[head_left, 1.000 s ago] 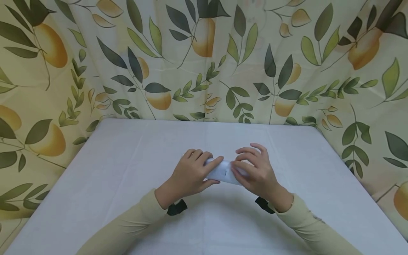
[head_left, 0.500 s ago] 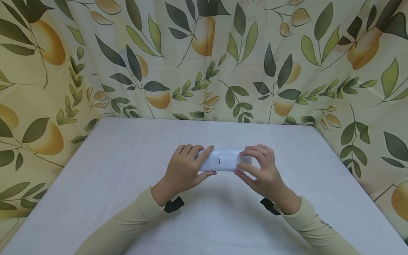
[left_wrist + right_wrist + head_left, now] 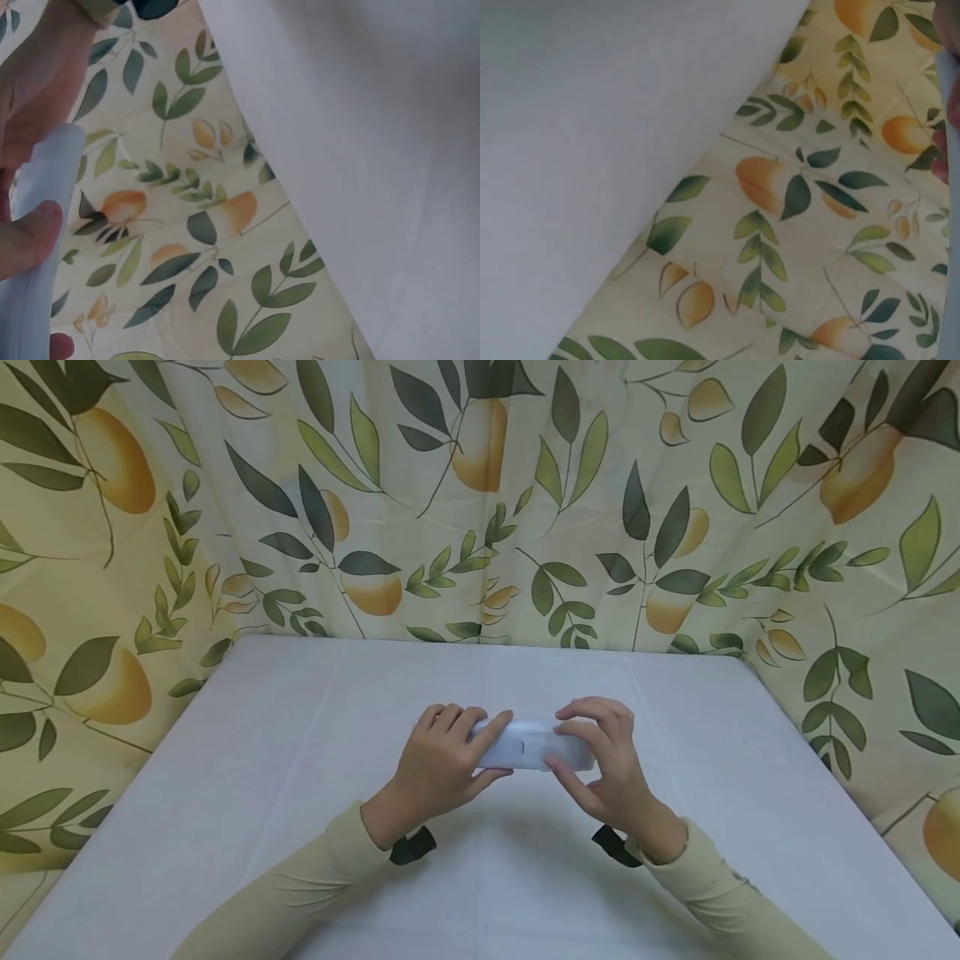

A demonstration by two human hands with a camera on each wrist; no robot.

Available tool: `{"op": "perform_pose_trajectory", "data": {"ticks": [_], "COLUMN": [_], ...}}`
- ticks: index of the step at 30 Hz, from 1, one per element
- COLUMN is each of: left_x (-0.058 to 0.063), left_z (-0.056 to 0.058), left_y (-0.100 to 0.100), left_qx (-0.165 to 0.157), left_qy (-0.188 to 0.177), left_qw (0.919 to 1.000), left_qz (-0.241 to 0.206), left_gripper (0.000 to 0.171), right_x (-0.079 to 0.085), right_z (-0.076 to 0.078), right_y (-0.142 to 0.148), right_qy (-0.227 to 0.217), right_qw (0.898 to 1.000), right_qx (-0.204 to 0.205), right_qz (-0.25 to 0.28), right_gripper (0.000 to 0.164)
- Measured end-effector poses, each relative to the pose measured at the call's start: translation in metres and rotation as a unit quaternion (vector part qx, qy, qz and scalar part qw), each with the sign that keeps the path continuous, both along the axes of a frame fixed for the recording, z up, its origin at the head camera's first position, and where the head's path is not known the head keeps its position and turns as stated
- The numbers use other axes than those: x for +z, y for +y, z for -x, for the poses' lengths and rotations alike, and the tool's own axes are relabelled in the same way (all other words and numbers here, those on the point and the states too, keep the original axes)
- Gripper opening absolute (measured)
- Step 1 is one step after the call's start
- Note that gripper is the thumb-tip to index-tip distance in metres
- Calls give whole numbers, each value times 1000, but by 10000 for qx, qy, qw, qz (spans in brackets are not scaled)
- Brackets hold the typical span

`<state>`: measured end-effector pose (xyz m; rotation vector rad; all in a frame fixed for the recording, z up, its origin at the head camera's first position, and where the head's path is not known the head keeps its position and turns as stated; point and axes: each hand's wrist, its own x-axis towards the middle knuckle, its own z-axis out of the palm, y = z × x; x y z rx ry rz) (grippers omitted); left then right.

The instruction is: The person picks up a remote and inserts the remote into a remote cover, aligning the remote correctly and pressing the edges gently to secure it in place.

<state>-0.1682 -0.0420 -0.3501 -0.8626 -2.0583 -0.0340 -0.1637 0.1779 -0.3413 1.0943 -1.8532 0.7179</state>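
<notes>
In the head view a white remote control [image 3: 534,750] is held crosswise above the table, its back and the small notch of its battery cover facing up. My left hand [image 3: 438,760] grips its left end, thumb and index finger lying along opposite edges. At the right end my right hand [image 3: 615,758] curves over it, thumb tip on the lower part of the back and fingertips at the upper edge. The left wrist view shows the remote's side [image 3: 64,161] with fingers on it. Only a sliver of the remote [image 3: 954,202] and some fingertips enter the right wrist view.
A white-covered table [image 3: 360,693] extends under both hands. Behind it and along its sides hangs a cloth [image 3: 517,552] printed with leaves and orange fruit. Black bands [image 3: 412,846] sit at both wrists, below pale sleeves.
The remote first rose away from me and levelled, then came slightly back. My right hand lifted over its end, drew outward, then moved left again onto the back. The left hand kept its grip.
</notes>
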Motion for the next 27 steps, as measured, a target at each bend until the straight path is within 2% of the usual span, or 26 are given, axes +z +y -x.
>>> {"op": "perform_pose_trajectory", "data": {"ticks": [3, 5, 8, 10, 12, 16, 20, 23, 25, 27], "left_x": [-1, -2, -2, -1, 0, 1, 2, 4, 5, 5], "left_z": [-1, -1, -2, -2, -2, 0, 2, 3, 3, 3], "left_y": [1, 1, 1, 1, 1, 0, -3, -5, -6, -6], "left_qx": [-4, -3, -13, -19, -30, 0, 76, 120, 141, 150], "left_qy": [89, 94, 21, -42, -56, -99, -247, -299, -308, -310], "left_qw": [10000, 9999, 9999, 9999, 9999, 9999, 9996, 9994, 9994, 9994], "left_qz": [-21, -55, -111, -126, -117, -66, -122, -127, -101, -87], "left_gripper": [56, 57, 59, 61, 61, 60, 62, 63, 63, 63], "right_x": [7, 9, 9, 7, 6, 3, 0, -1, -1, -1], "right_z": [1, 3, 7, 10, 14, 17, 14, 13, 13, 12], "right_y": [-1, -1, -1, -1, -1, 0, 4, 6, 7, 8], "right_qy": [268, 621, 1411, 1974, 2339, 2402, 2346, 2417, 2310, 1998], "right_qw": [9982, 9952, 9878, 9791, 9716, 9699, 9684, 9639, 9675, 9762], "right_qx": [-511, -659, -494, -268, -102, 74, 166, 24, -129, -220], "right_qz": [-178, -374, -429, -407, -349, -393, -834, -1113, -1017, -814], "right_gripper": [37, 35, 30, 27, 24, 25, 25, 21, 20, 22]}}
